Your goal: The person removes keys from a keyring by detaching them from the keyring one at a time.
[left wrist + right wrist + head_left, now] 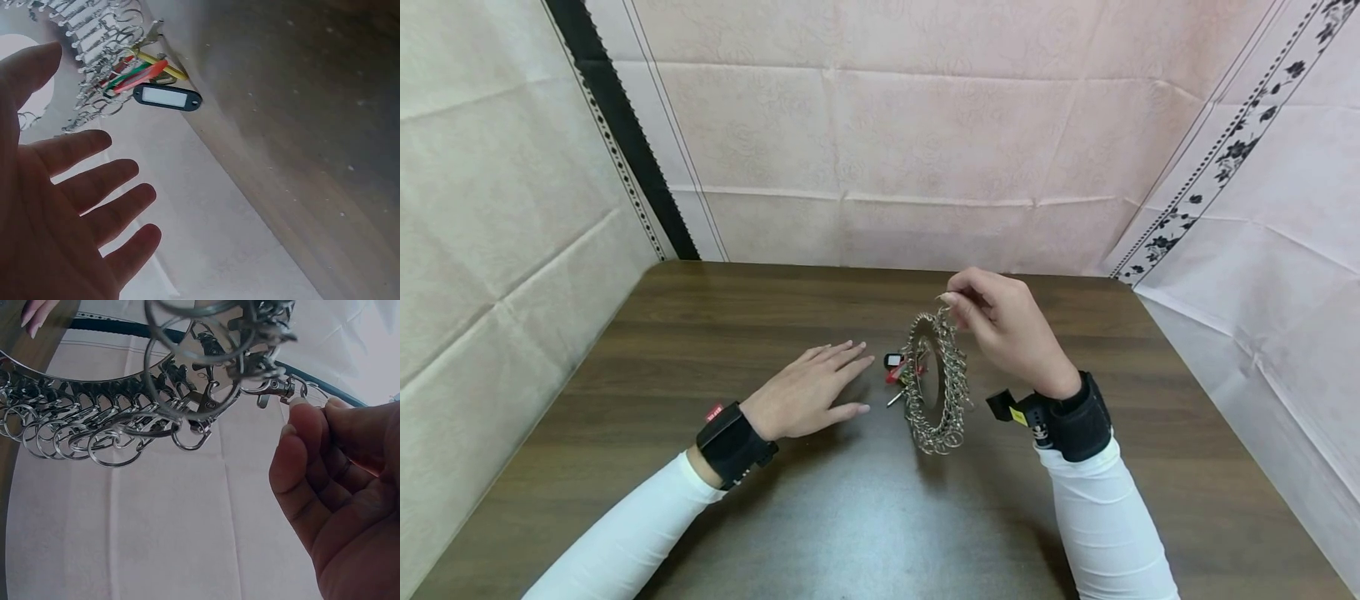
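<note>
A large metal hoop [94,379] strung with several silver swivel clasps [269,387] and split rings [112,450] hangs upright in the middle of the head view. My right hand [1007,321] pinches one small split ring [317,389] at its top between thumb and fingertips. Key tags dangle on the hoop's left side: a black tag [167,96] with a white label, a red tag [142,77], a yellow tag [164,65] and a partly hidden green one. To the left, my left hand [808,392] is spread palm down, fingers extended and holding nothing, its fingertips apart from the tags.
Below both arms lies a brown wood-grain table [805,533], with a glossy reflection near its front. Pale cloth [925,133] hangs behind it and along both sides. Each wrist wears a black strap [737,442].
</note>
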Demonstrator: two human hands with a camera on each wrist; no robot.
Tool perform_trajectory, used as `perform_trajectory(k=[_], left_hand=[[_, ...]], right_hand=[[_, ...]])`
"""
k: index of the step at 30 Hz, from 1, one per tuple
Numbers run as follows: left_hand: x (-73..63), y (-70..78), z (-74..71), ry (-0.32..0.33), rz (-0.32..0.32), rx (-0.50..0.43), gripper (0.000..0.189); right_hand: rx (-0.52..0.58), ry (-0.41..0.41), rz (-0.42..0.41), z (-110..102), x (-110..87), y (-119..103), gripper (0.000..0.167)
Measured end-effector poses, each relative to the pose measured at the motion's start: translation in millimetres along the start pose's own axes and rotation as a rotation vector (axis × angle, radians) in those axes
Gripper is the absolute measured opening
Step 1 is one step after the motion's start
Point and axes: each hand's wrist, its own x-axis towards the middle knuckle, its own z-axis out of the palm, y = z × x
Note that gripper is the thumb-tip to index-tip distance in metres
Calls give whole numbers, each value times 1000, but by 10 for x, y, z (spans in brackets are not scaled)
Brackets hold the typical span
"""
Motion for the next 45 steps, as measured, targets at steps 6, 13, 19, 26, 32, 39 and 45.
perform_trajectory(k=[6, 13, 19, 26, 32, 39, 45], left_hand=[[-10, 65, -43, 20, 10, 17, 73], [-14, 236, -108, 201, 46, 107, 71], [-27, 454, -169, 394, 28, 101, 72], [-38, 653, -238, 502, -6, 37, 68], [17, 742, -296, 589, -7, 44, 59], [139, 834, -381, 592, -31, 22, 45], [185, 861, -407, 549, -44, 31, 34]], right_hand=[[3, 0, 8, 16, -5, -11, 5], [29, 8, 33, 38, 3, -54, 6], [66, 22, 41, 73, 3, -90, 4], [54, 42, 19, 101, 10, -105, 3], [30, 50, 8, 118, 24, -118, 4], [-10, 51, -9, 142, 36, -101, 4], [-28, 64, -19, 170, 39, -92, 5]])
